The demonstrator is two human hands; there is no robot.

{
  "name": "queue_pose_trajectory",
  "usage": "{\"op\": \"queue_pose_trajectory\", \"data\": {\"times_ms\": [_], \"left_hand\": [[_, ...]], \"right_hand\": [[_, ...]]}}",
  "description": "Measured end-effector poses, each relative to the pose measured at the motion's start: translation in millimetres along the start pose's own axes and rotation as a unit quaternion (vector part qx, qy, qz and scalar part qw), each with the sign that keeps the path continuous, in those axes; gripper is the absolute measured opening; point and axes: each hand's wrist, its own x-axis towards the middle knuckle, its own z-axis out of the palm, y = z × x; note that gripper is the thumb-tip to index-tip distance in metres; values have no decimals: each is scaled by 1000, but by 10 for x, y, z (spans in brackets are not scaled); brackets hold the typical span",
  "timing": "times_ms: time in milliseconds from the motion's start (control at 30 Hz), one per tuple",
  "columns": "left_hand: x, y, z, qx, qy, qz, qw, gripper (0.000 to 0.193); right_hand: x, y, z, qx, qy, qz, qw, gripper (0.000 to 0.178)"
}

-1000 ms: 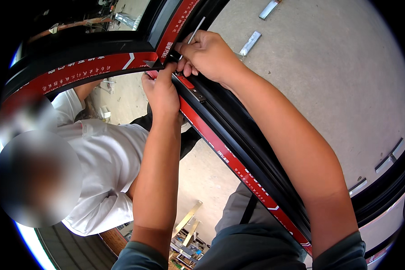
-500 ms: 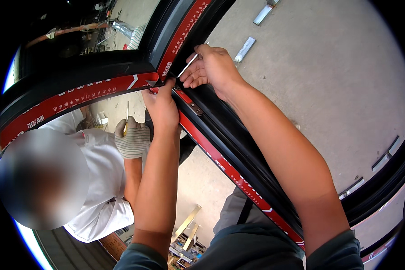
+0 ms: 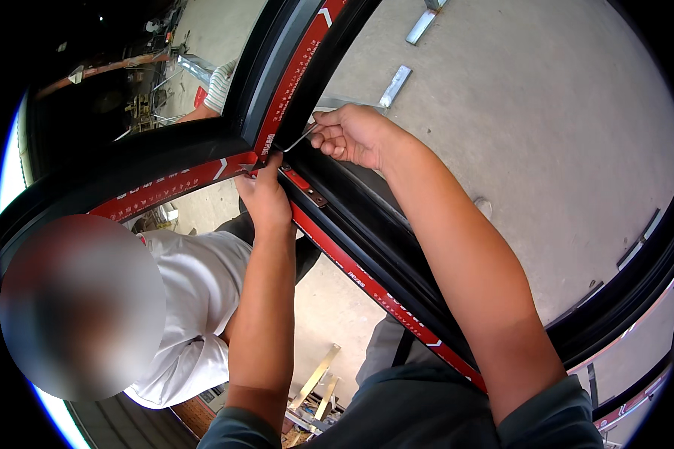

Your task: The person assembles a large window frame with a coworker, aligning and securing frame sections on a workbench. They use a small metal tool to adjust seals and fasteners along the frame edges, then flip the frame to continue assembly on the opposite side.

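My right hand (image 3: 356, 138) pinches a thin metal hex key (image 3: 301, 139) between thumb and fingers. The key's bent end reaches down to the corner of a black window frame (image 3: 386, 232), where two members meet. Below that corner, my left hand (image 3: 268, 198) is closed around the frame, its thumb up by the key's tip. The tip's exact seat is hidden at the thumb. Just right of my left hand, a small metal hardware piece (image 3: 305, 187) with a red section is set along the frame's edge. Red printed protective film (image 3: 329, 251) covers the frame's faces.
A co-worker in a white shirt (image 3: 202, 280) is close on the left, below the frame. A gloved hand (image 3: 219, 86) shows at the upper left pane. Metal bars (image 3: 395, 86) lie on the concrete floor (image 3: 547, 135). Yellowish strips (image 3: 316, 374) lie below.
My right hand has come lower, and the hex key lies flatter, its bent end at the corner. The co-worker's gloved hand with a thin-shafted tool is now out of sight. The view has shifted slightly.
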Motion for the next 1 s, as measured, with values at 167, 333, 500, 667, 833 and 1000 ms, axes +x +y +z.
{"op": "queue_pose_trajectory", "data": {"times_ms": [167, 333, 500, 667, 833, 1000], "left_hand": [[23, 23, 21, -5, -14, -7, 1000, 33], [43, 26, -38, 7, -29, -13, 999, 31], [36, 33, -21, -8, -39, -20, 999, 29], [54, 13, -52, -6, -47, -15, 999, 28], [63, 0, -67, -13, -49, -21, 998, 29], [37, 44, 24, 0, -28, -25, 999, 25]], "right_hand": [[21, 416, 116, -407, 348, -500, 680, 20], [-217, 341, 291, -575, 228, -630, 470, 15], [-260, 376, 190, -620, 213, -599, 460, 22], [-270, 371, 252, -651, 214, -549, 478, 25], [-262, 340, 267, -646, 198, -508, 534, 21], [-201, 345, 234, -635, 171, -547, 518, 15]]}}
